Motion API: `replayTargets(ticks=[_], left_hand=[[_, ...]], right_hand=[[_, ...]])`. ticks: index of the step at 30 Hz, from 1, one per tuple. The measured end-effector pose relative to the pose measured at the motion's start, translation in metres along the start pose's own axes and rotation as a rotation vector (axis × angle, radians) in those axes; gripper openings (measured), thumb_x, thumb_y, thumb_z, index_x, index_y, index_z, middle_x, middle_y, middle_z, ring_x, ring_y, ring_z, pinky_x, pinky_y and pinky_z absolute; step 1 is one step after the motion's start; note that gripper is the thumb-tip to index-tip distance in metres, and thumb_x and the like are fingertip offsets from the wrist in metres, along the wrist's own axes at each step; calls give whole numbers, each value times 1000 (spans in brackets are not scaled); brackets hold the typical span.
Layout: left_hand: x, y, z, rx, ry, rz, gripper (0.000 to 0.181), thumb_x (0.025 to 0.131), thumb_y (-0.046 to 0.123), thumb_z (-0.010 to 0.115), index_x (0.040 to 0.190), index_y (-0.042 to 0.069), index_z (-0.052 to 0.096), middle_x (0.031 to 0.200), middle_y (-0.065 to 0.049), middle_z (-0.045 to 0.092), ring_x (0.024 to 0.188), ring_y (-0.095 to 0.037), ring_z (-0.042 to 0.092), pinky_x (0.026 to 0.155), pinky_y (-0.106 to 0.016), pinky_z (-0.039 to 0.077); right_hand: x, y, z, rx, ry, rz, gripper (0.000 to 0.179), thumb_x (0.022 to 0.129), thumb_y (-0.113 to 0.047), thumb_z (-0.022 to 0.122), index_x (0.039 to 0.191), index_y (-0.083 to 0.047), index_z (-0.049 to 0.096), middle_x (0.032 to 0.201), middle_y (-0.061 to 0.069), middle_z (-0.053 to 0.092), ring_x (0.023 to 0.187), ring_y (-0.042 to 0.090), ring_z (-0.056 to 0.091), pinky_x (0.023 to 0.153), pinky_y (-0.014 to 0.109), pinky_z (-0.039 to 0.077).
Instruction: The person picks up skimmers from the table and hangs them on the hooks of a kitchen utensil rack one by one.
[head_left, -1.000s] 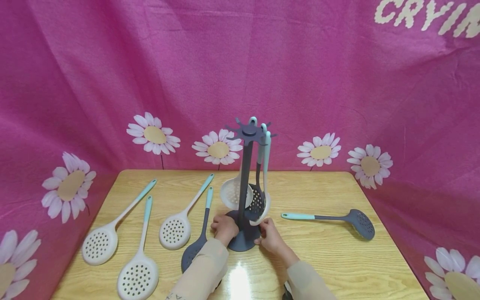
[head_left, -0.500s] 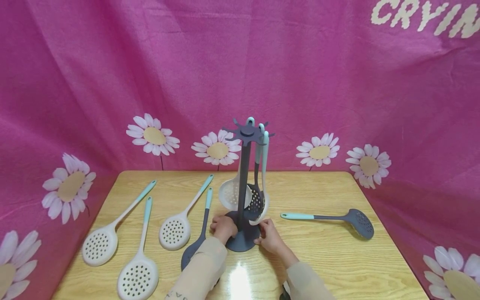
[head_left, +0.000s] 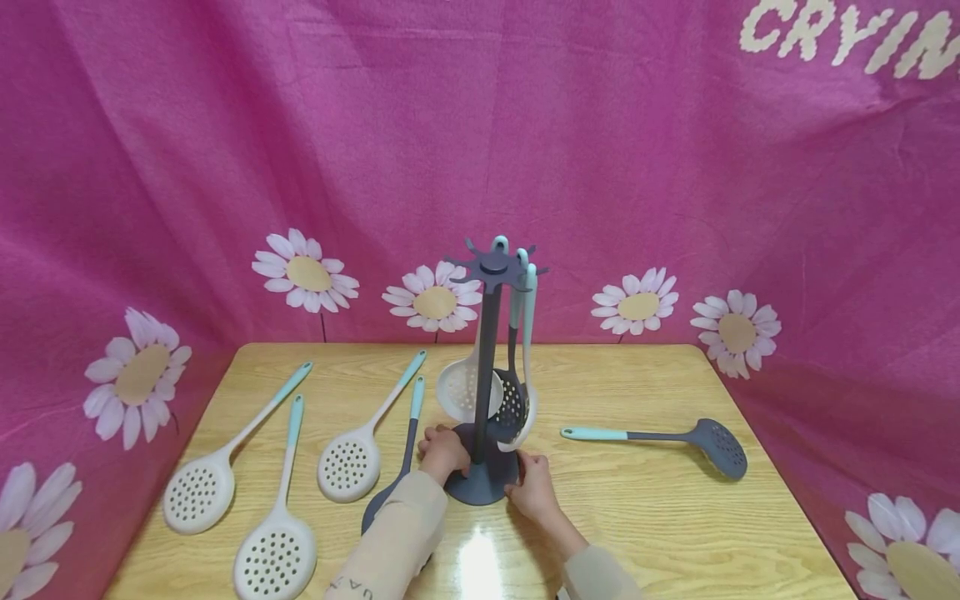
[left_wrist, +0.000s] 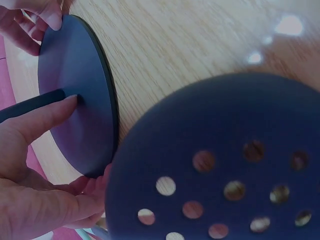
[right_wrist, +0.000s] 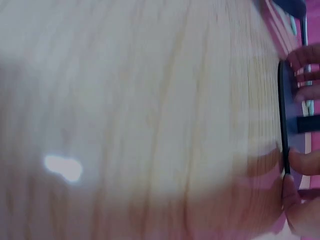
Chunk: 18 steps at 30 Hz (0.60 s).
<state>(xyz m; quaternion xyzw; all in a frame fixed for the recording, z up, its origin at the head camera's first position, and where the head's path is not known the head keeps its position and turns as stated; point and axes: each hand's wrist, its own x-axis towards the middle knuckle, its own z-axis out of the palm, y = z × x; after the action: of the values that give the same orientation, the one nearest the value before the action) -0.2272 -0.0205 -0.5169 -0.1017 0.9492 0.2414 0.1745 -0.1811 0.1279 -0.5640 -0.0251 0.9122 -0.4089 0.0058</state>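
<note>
A dark grey utensil stand [head_left: 487,367] with a round base and a hooked top stands upright mid-table. From its hooks hang a white slotted ladle [head_left: 459,390], a dark slotted ladle [head_left: 510,400] and a white ladle [head_left: 529,412], all with mint handle ends. My left hand [head_left: 444,452] grips the base's left side; in the left wrist view its thumb [left_wrist: 47,120] presses the base's top and its fingers meet the rim. On the opposite side, my right hand [head_left: 536,490] pinches the rim of the base, seen also in the right wrist view.
Left of the stand lie several slotted skimmers: white ones [head_left: 198,492] [head_left: 276,554] [head_left: 350,463] and a dark skimmer [head_left: 382,502] partly under my left forearm. A dark slotted ladle [head_left: 722,448] lies at the right. Behind the wooden table [head_left: 637,533] hangs a pink flowered cloth [head_left: 600,167].
The stand has shifted slightly left, with the hanging utensils and my left hand. My right hand has moved a little down along the base's rim. The utensils on the table stay put.
</note>
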Motion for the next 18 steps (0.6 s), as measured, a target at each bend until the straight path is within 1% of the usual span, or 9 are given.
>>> replayTargets(ticks=[3,6,10,15,18], left_hand=[[0,-1,-1,-21,-7,2,63,56,6,82,105,-15,49,100,-25,40,90,-40,38,77,-43,36],[0,-2,-1,-34,-4,6,64,56,6,82,106,-15,48,99,-25,39,90,-41,38,77,-43,36],[0,-1,0,-20,3,20,59,55,6,82,101,-14,51,98,-24,40,90,-39,38,77,-44,35],[0,-1,2,28,34,38,50,54,7,82,91,-13,56,97,-23,43,92,-36,37,76,-44,33],[1,0,5,36,56,28,49,53,6,82,91,-13,56,95,-23,43,92,-37,38,75,-45,34]], right_hand=[[-5,-5,5,-1,53,24,62,61,7,71,119,16,48,95,21,43,84,28,43,73,37,42],[-8,-8,9,-10,101,55,62,61,5,73,117,16,49,96,22,44,86,30,45,77,41,42],[-10,-10,12,15,122,95,62,63,6,73,119,15,48,98,19,43,87,28,44,77,38,42],[-8,-10,14,43,132,106,63,63,7,72,121,16,47,99,18,41,87,27,45,73,35,44],[-7,-9,14,55,124,108,63,64,8,72,121,16,47,100,18,40,87,27,47,74,36,45]])
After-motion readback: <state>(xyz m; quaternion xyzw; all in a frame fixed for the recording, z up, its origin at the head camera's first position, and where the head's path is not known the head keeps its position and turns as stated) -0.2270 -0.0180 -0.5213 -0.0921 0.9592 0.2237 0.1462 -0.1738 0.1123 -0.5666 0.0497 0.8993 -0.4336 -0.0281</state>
